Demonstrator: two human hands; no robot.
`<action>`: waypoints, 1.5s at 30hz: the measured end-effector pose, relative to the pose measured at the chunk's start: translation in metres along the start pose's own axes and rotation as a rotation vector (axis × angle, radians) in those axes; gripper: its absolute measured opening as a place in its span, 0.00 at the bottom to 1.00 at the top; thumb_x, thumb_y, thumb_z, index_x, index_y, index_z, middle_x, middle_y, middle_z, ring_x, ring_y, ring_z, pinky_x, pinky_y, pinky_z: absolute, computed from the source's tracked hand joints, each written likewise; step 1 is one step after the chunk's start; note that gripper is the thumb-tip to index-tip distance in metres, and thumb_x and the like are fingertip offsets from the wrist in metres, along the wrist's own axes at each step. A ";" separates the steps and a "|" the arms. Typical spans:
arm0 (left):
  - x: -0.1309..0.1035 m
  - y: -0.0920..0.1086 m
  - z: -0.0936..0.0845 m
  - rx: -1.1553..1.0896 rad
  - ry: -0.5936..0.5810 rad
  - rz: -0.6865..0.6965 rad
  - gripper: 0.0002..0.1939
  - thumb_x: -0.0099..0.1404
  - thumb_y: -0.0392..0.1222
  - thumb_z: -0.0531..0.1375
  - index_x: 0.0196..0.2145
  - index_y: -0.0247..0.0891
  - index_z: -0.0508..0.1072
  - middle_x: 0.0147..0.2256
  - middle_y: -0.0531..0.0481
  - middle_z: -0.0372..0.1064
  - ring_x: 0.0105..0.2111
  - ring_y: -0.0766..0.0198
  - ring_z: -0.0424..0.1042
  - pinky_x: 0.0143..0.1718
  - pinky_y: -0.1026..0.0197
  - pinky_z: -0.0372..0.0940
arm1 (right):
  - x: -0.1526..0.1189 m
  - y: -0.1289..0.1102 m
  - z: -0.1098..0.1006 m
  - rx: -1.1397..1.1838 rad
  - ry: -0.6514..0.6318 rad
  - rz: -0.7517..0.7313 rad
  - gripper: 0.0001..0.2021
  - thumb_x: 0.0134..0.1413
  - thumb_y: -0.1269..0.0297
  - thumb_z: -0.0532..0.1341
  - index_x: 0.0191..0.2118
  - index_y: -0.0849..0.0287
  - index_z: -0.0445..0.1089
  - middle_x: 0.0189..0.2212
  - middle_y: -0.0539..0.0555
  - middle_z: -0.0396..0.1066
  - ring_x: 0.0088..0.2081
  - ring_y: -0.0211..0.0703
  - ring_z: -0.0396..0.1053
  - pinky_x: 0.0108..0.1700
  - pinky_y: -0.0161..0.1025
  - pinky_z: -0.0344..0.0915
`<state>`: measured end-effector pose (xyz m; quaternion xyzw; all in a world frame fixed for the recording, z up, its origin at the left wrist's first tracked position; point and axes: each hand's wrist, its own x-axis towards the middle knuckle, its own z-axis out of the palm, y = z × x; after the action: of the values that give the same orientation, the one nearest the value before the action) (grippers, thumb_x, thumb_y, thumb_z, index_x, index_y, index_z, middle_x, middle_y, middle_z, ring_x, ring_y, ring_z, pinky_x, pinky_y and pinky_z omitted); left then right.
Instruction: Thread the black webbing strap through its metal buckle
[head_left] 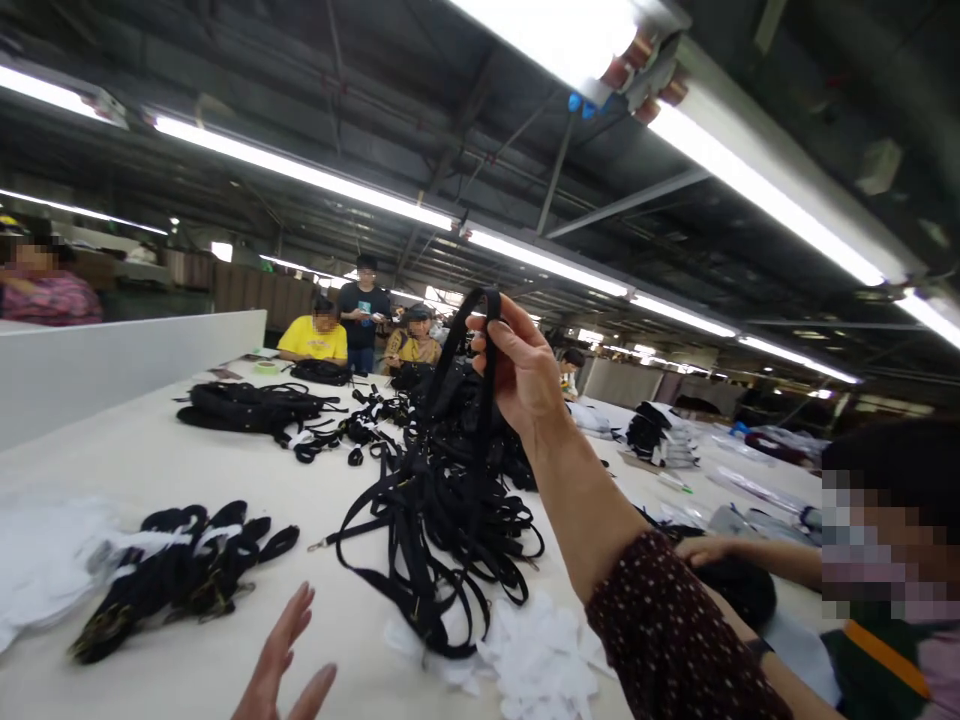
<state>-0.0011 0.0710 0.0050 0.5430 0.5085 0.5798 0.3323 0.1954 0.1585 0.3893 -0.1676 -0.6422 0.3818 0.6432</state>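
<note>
Raised over the table, my right hand (pixel 521 365) pinches a black strap (pixel 489 375) between thumb and fingers. The strap loops over the fingers and hangs down toward a large tangled pile of black straps (pixel 442 510). My left hand (pixel 281 660) is low at the bottom edge, empty, with thumb and fingers apart. Just left of it lie bundled black straps (pixel 195 560) wrapped with white bands, with brass-coloured metal parts. A small metal clip (pixel 324 543) sticks out at the pile's left side. White paper-like pieces (pixel 540 655) lie in front of the pile.
More black straps (pixel 255 405) lie farther back on the white table (pixel 315 490). A white sheet stack (pixel 52 560) is at left, near a low white partition (pixel 135 365). A co-worker's arm (pixel 757 555) reaches in from the right. Several people sit or stand beyond the table.
</note>
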 end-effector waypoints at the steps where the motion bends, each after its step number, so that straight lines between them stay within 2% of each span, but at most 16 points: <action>1: 0.006 0.007 0.000 -0.001 0.023 0.022 0.36 0.64 0.59 0.54 0.66 0.55 0.49 0.67 0.47 0.53 0.64 0.42 0.56 0.61 0.33 0.56 | -0.004 -0.006 0.005 0.028 -0.016 0.000 0.19 0.53 0.66 0.65 0.52 0.48 0.70 0.36 0.47 0.78 0.30 0.32 0.71 0.27 0.28 0.67; 3: 0.015 0.014 -0.001 0.001 0.077 0.043 0.37 0.62 0.59 0.57 0.66 0.51 0.51 0.67 0.46 0.52 0.65 0.43 0.54 0.62 0.36 0.56 | -0.014 -0.013 0.016 0.072 -0.069 0.046 0.19 0.54 0.65 0.65 0.53 0.48 0.69 0.35 0.47 0.78 0.30 0.32 0.71 0.26 0.27 0.66; 5: 0.019 0.015 -0.006 0.001 0.095 0.002 0.36 0.59 0.61 0.59 0.62 0.46 0.60 0.63 0.43 0.61 0.62 0.43 0.60 0.60 0.41 0.60 | -0.031 -0.011 0.026 0.098 -0.132 0.170 0.20 0.54 0.65 0.65 0.53 0.49 0.69 0.35 0.48 0.78 0.29 0.32 0.71 0.24 0.26 0.65; 8: 0.014 0.011 -0.026 -0.021 -0.040 -0.228 0.33 0.58 0.65 0.58 0.52 0.39 0.71 0.39 0.43 0.79 0.40 0.48 0.77 0.45 0.47 0.71 | -0.071 0.016 0.037 0.147 -0.174 0.439 0.19 0.53 0.66 0.65 0.52 0.52 0.69 0.34 0.50 0.78 0.28 0.32 0.71 0.23 0.24 0.64; 10: 0.006 0.009 -0.047 -0.037 -0.166 -0.400 0.34 0.58 0.66 0.57 0.51 0.37 0.71 0.28 0.47 0.78 0.25 0.56 0.74 0.31 0.54 0.70 | -0.111 0.045 0.041 0.171 -0.157 0.626 0.18 0.54 0.66 0.64 0.52 0.54 0.68 0.34 0.52 0.78 0.28 0.32 0.71 0.23 0.24 0.64; 13: -0.011 0.002 -0.081 -0.003 -0.256 -0.576 0.34 0.58 0.64 0.59 0.54 0.38 0.68 0.29 0.49 0.77 0.19 0.64 0.68 0.24 0.61 0.62 | -0.185 0.094 0.038 0.150 -0.087 0.895 0.19 0.53 0.66 0.63 0.52 0.56 0.68 0.34 0.54 0.78 0.28 0.34 0.72 0.23 0.26 0.66; 16: -0.027 -0.011 -0.108 0.083 -0.278 -0.675 0.34 0.59 0.64 0.59 0.55 0.39 0.66 0.32 0.48 0.78 0.20 0.64 0.69 0.23 0.63 0.59 | -0.262 0.134 0.024 0.072 -0.008 1.118 0.22 0.51 0.67 0.61 0.54 0.58 0.65 0.33 0.55 0.77 0.28 0.36 0.72 0.24 0.29 0.67; 21: -0.038 -0.030 -0.130 0.316 -0.363 -0.599 0.34 0.61 0.64 0.56 0.56 0.37 0.66 0.39 0.44 0.79 0.27 0.56 0.75 0.33 0.57 0.67 | -0.340 0.161 -0.007 -0.230 -0.159 1.255 0.23 0.48 0.67 0.58 0.53 0.59 0.67 0.31 0.53 0.77 0.27 0.39 0.72 0.23 0.31 0.65; 24: -0.032 -0.033 -0.131 0.580 -0.316 -0.455 0.29 0.63 0.62 0.53 0.53 0.42 0.70 0.49 0.44 0.75 0.45 0.48 0.75 0.50 0.49 0.65 | -0.356 0.146 -0.008 -0.420 -0.404 1.136 0.21 0.49 0.68 0.58 0.51 0.54 0.71 0.32 0.51 0.78 0.28 0.39 0.73 0.28 0.34 0.66; 26: -0.027 -0.031 -0.127 0.683 -0.254 -0.306 0.26 0.65 0.59 0.51 0.53 0.42 0.71 0.55 0.43 0.71 0.55 0.46 0.69 0.58 0.45 0.59 | -0.360 0.129 0.003 -0.526 -0.560 0.956 0.19 0.53 0.67 0.58 0.51 0.49 0.73 0.38 0.50 0.79 0.35 0.42 0.75 0.39 0.37 0.69; 28: -0.023 -0.026 -0.118 0.705 -0.235 -0.136 0.25 0.66 0.56 0.51 0.53 0.40 0.70 0.56 0.43 0.69 0.57 0.49 0.66 0.61 0.46 0.56 | -0.362 0.115 0.019 -0.598 -0.745 0.782 0.18 0.56 0.64 0.59 0.52 0.44 0.73 0.44 0.49 0.78 0.43 0.45 0.75 0.47 0.38 0.67; 31: -0.020 -0.016 -0.102 0.676 -0.259 0.032 0.24 0.67 0.53 0.52 0.55 0.41 0.69 0.56 0.44 0.70 0.57 0.51 0.66 0.62 0.48 0.57 | -0.359 0.110 0.037 -0.596 -0.992 0.662 0.17 0.55 0.51 0.63 0.51 0.42 0.73 0.44 0.48 0.79 0.44 0.46 0.75 0.46 0.35 0.66; 33: -0.021 -0.012 -0.095 0.654 -0.263 0.049 0.23 0.67 0.53 0.52 0.55 0.41 0.68 0.56 0.45 0.70 0.57 0.52 0.66 0.62 0.50 0.57 | -0.352 0.121 0.040 -0.650 -0.927 0.633 0.17 0.56 0.47 0.61 0.50 0.43 0.74 0.44 0.48 0.79 0.44 0.45 0.75 0.46 0.35 0.66; 37: -0.026 -0.012 -0.095 0.626 -0.250 -0.036 0.22 0.68 0.52 0.49 0.53 0.41 0.70 0.55 0.46 0.71 0.57 0.54 0.67 0.63 0.51 0.56 | -0.338 0.168 0.036 -0.961 -0.606 0.579 0.16 0.60 0.56 0.59 0.52 0.51 0.72 0.48 0.54 0.76 0.49 0.47 0.71 0.53 0.40 0.63; 41: -0.034 -0.016 -0.101 0.619 -0.228 -0.093 0.23 0.68 0.54 0.49 0.52 0.42 0.70 0.54 0.46 0.72 0.56 0.53 0.68 0.61 0.50 0.58 | -0.339 0.210 0.037 -1.104 -0.644 0.579 0.15 0.52 0.63 0.63 0.47 0.55 0.72 0.46 0.58 0.75 0.50 0.53 0.69 0.51 0.46 0.63; 45: -0.042 -0.013 -0.099 0.572 -0.276 -0.138 0.30 0.62 0.57 0.57 0.57 0.41 0.67 0.58 0.44 0.69 0.58 0.49 0.66 0.61 0.48 0.59 | -0.328 0.218 0.039 -1.065 -0.653 0.573 0.14 0.55 0.71 0.56 0.44 0.52 0.72 0.41 0.52 0.77 0.44 0.45 0.73 0.47 0.40 0.65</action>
<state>-0.0910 0.0124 -0.0093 0.6521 0.6365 0.3103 0.2708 0.1365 0.0586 0.0105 -0.5006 -0.8337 0.1997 0.1205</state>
